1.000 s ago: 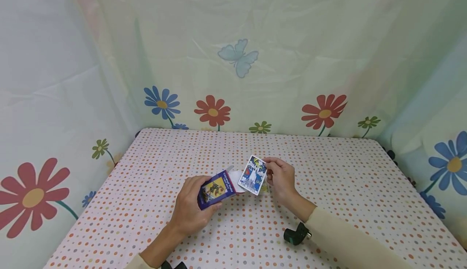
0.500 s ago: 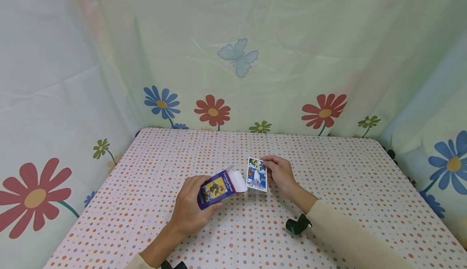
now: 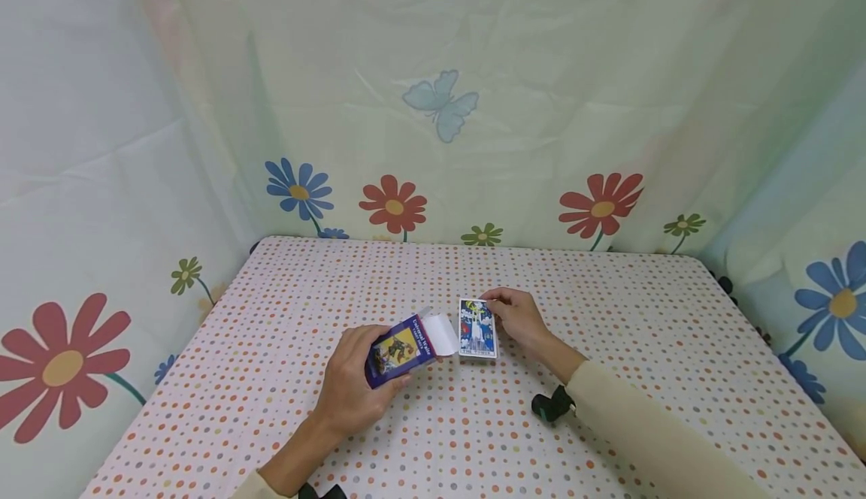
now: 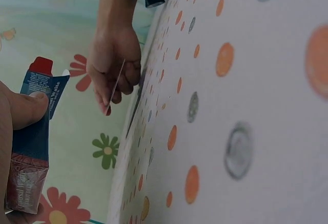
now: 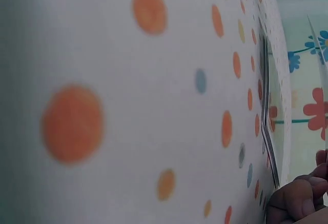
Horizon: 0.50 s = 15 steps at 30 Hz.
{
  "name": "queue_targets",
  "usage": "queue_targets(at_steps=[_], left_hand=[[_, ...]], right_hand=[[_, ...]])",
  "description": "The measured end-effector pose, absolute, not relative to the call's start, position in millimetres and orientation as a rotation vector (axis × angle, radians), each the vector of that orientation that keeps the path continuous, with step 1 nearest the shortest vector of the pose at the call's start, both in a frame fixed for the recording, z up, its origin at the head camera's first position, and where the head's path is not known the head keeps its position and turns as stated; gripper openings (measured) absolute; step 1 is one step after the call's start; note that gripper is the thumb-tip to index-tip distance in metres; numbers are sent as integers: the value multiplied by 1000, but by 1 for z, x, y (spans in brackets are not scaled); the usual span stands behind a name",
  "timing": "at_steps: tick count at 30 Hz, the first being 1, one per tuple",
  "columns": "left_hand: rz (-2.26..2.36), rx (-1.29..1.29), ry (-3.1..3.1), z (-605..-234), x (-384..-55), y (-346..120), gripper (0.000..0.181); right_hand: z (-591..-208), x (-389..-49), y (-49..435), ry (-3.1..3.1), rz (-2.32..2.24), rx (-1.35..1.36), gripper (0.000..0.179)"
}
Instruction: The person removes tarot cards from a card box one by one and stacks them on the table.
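Note:
My left hand [image 3: 358, 379] holds a purple tarot card box [image 3: 402, 352], lying tilted in its grip. The box's white end flap [image 3: 440, 335] stands out to the right, towards the card. By its upper right corner, a tarot card [image 3: 477, 330] marked "The Tower" is pinched between the fingers of my right hand [image 3: 519, 320]. The left wrist view shows this card [image 4: 117, 83] edge-on, apart from the tabletop. A few thin cards [image 5: 265, 85] lie on the cloth in the right wrist view; from the head, the held card mostly covers them.
A white cloth with coloured dots [image 3: 325, 281] covers the table. Printed flower curtains [image 3: 528, 146] hang behind it and on both sides. A dark strap piece [image 3: 552, 404] hangs at the right wrist.
The Tower card has moved right, away from the box flap, and turned upright over the spot of the lying cards. My left hand and the box have stayed nearly still.

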<state>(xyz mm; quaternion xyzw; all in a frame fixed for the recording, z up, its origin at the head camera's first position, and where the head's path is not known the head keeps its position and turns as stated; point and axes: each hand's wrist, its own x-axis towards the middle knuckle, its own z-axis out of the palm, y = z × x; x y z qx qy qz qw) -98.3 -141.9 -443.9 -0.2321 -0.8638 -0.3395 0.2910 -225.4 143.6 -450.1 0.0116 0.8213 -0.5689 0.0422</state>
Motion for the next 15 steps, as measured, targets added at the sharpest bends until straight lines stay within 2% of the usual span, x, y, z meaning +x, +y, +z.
queue_targets(at_steps=[15], left_hand=[[-907,-620,-2301,-446,-98,-142,73]], right_hand=[[-450,-234,145,2591,-1546,44,20]])
